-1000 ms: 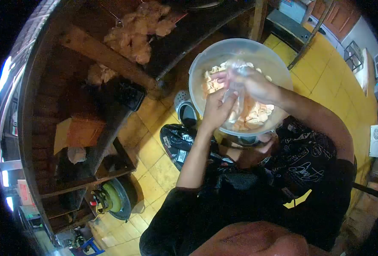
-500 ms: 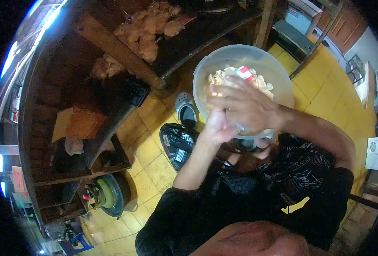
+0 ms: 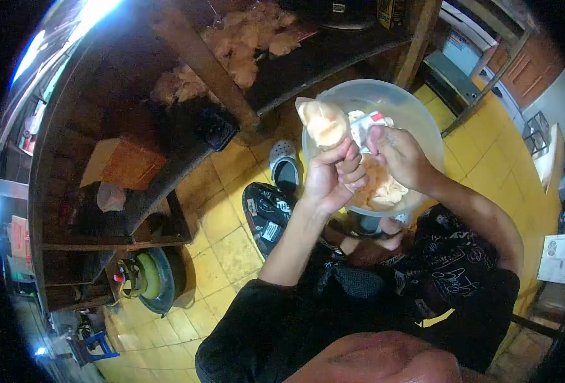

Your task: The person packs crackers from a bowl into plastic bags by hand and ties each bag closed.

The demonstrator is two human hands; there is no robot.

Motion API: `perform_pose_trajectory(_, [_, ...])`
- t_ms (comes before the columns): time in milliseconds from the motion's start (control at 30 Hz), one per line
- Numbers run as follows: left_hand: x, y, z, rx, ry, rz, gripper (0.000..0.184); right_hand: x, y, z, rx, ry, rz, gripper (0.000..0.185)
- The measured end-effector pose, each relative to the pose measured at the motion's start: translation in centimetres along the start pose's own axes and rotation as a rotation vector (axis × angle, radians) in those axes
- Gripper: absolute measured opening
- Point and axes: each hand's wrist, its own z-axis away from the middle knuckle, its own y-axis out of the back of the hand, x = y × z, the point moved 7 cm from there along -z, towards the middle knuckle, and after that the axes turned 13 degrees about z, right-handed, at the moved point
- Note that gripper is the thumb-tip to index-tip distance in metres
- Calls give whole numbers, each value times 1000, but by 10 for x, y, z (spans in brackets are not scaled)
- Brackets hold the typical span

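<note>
My left hand (image 3: 338, 177) is closed around the gathered neck of a small clear plastic bag (image 3: 327, 124) filled with pale, round crackers. The bag stands up above the fist, over the left rim of a translucent plastic tub (image 3: 437, 137). Beside it, my right hand (image 3: 402, 156) is over the tub with its fingers curled and thumb raised; whatever it may hold is hidden. Loose pale crackers (image 3: 387, 193) lie in the tub beneath my hands. A white packet with a red part (image 3: 370, 120) rests among them, just beyond the right thumb.
A dark wooden shelf holds a heap of filled bags (image 3: 244, 51), a black tray (image 3: 216, 129) and a cardboard box (image 3: 129, 165). On the yellow tiled floor are a grey clog (image 3: 283, 159) and a green gas cylinder (image 3: 147, 276) within a dark basin.
My hands were pressed together over the tub and have moved apart. The filled bag now shows upright in my left hand, and my right hand has drawn to the right.
</note>
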Motion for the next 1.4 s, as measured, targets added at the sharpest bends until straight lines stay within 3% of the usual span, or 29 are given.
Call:
perform_pose_trajectory(33, [0,1,1,-2,-3,-1,30,0,2,0,-2,3,2,37])
perform_pose_trajectory(100, [0,-3,3,-62,-1,14,29,1,-8,3,-200,-72,-332,34])
perform_pose_trajectory(233, [6,-9,3,-85,-27,109,22,-5,-1,-1,-179,-18,-340,31])
perform_pose_trajectory(300, [14,-1,9,86,-186,99,14,-10,0,2,-81,-13,-431,31])
perform_pose_trajectory(333, [17,1,10,20,-195,40,15,-7,2,1,-80,-14,-434,31])
perform_pose_trajectory(400, [17,4,9,25,-202,-105,17,11,11,-2,-67,-101,-104,22])
perform_pose_trajectory(433, [16,4,9,28,-210,-253,18,18,14,-2,-63,-106,-107,22])
perform_pose_trajectory(500, [17,17,9,149,-207,-285,23,-19,22,6,152,473,687,22])
perform_pose_trajectory(533, [19,27,7,223,-140,-503,26,-24,22,6,153,472,688,22])
perform_pose_trajectory(600, [22,35,7,319,-71,-1041,34,-59,9,23,231,919,940,27])
perform_pose_trajectory(633, [22,35,6,317,-68,-1043,34,-54,6,24,234,918,942,27])
perform_pose_trajectory(700, [17,27,7,209,19,-1457,29,-37,-12,22,26,896,864,20])
perform_pose_trajectory(733, [22,21,6,251,-72,-1575,27,-28,-6,15,30,700,683,22])
perform_pose_trajectory(767, [20,19,7,253,-67,-1576,27,-26,-6,15,32,697,680,22])
perform_pose_trajectory(833, [17,-33,9,209,-430,-2309,24,-6,1,7,30,422,745,25])
perform_pose_trajectory(867, [14,-39,9,180,-483,-2373,20,-4,4,7,102,403,676,21])
perform_pose_trajectory(900, [15,-39,8,178,-494,-2370,20,-4,3,6,101,408,684,21])
perform_pose_trajectory(967, [17,-53,11,17,-738,-2288,18,-3,12,1,155,287,432,14])
perform_pose_trajectory(1033, [18,-53,12,-6,-784,-2242,17,-9,18,1,167,254,397,15])
perform_pose_trajectory(1100, [26,-42,10,123,-705,-1907,13,-9,21,2,159,249,305,17])
perform_pose_trajectory(1133, [25,-42,9,121,-706,-1907,13,-10,19,1,161,249,306,17])
perform_pose_trajectory(1200, [31,-28,6,171,-649,-1507,15,3,14,-2,150,80,-94,16])
perform_pose_trajectory(1300, [32,-6,4,158,-617,-1233,16,-4,15,-1,189,105,-233,24])
perform_pose_trajectory(1400, [29,-4,3,168,-621,-1156,17,1,18,-4,254,162,-305,32])
